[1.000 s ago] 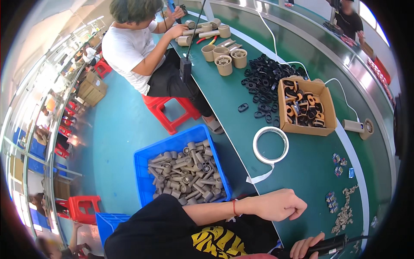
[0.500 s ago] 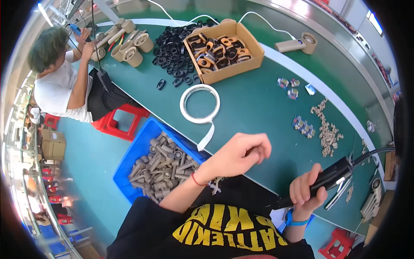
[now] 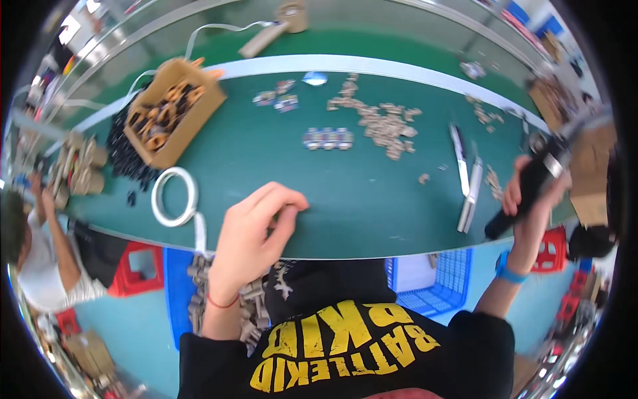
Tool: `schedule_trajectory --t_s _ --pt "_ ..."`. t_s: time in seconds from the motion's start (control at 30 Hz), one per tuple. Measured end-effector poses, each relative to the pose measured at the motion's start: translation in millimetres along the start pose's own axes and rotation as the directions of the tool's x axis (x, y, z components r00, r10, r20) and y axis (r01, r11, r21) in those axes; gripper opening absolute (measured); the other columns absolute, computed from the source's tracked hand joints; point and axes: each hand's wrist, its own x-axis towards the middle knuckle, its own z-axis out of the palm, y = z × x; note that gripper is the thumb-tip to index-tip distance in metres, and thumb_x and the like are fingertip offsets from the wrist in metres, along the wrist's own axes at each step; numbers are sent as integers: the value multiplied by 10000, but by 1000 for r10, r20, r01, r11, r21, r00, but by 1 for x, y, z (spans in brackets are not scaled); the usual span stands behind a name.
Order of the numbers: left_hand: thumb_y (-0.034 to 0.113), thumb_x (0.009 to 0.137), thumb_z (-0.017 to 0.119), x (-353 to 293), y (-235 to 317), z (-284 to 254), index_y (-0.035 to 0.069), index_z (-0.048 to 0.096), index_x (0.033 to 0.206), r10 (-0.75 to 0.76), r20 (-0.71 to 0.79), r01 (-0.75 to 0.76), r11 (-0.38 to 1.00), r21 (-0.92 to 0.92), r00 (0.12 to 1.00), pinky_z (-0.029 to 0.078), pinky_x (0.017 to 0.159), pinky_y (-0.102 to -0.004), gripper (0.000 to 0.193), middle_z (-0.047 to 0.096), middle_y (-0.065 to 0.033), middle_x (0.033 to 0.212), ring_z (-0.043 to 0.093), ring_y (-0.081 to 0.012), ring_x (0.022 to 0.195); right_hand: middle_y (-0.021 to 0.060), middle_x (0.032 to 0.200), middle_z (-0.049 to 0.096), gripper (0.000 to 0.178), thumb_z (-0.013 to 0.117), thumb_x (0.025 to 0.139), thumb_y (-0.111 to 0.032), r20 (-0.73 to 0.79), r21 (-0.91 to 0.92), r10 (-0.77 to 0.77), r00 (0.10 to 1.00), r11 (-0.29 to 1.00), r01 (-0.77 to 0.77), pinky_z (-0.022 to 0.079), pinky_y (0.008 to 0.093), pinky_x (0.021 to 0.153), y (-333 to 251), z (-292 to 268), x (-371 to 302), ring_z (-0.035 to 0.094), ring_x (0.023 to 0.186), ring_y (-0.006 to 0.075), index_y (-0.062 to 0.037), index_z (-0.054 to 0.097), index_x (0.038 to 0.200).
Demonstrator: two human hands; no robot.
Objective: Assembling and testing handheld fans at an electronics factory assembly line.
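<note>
In my right hand, at the table's right end, is a black corded electric screwdriver, tilted and smeared by motion. My left hand hovers over the table's front edge with its fingers curled together. Whatever it may pinch is hidden. To its left lies a roll of white tape with a loose strip hanging at the edge. Beyond the hand sit small blue-and-silver components. A heap of small beige parts is to their right. Two long slim handle-like pieces lie nearer my right hand.
A cardboard box of orange and black parts stands at left, beside a pile of black rings. Below the edge are a blue bin of grey-brown parts and a blue basket. A co-worker sits far left.
The view has swung to the right, so the table's things appear further left. My right hand has carried the screwdriver up to the right end of the table. My left hand stays curled.
</note>
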Motion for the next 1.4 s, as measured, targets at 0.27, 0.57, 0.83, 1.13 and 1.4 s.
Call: schedule_trajectory --t_s 0.27,0.57,0.83,1.13,1.4 --pt "-61 761 564 38 29 7 23 592 896 218 124 -244 932 267 968 469 657 -299 161 590 -97 892 584 -229 744 -1 586 484 408 480 943 -418 -229 -842 -272 935 537 -50 342 224 450 7 -75 59 434 475 68 -29 597 976" --pt "3 781 575 18 7 30 52 570 894 267 89 -278 947 161 960 470 726 -355 123 575 -79 912 566 -276 831 190 846 630 610 453 896 -551 -315 -923 -197 928 292 -252 453 343 736 10 -93 74 605 839 273 -14 583 1154" --pt "-28 778 606 -32 7 12 40 617 880 156 22 -143 948 -285 988 482 722 -324 123 607 -78 916 595 -244 835 242 1141 581 513 439 953 -413 119 -990 -399 909 -122 76 418 388 900 38 -96 94 542 1065 370 13 534 1224" --pt "121 871 520 -139 -58 90 15 578 940 -134 356 293 848 -442 925 475 664 -313 140 626 -79 832 617 -195 765 103 1048 613 253 424 962 -207 743 -406 -143 654 681 610 443 369 853 39 43 -39 592 957 212 -37 600 1028" --pt "106 875 547 -167 -93 45 34 564 964 -407 7 360 800 -480 913 465 582 -276 115 604 -54 823 582 -129 659 121 1047 575 302 439 900 -217 -729 -505 -570 378 76 -860 448 363 766 184 241 -124 580 885 229 -18 493 1122"
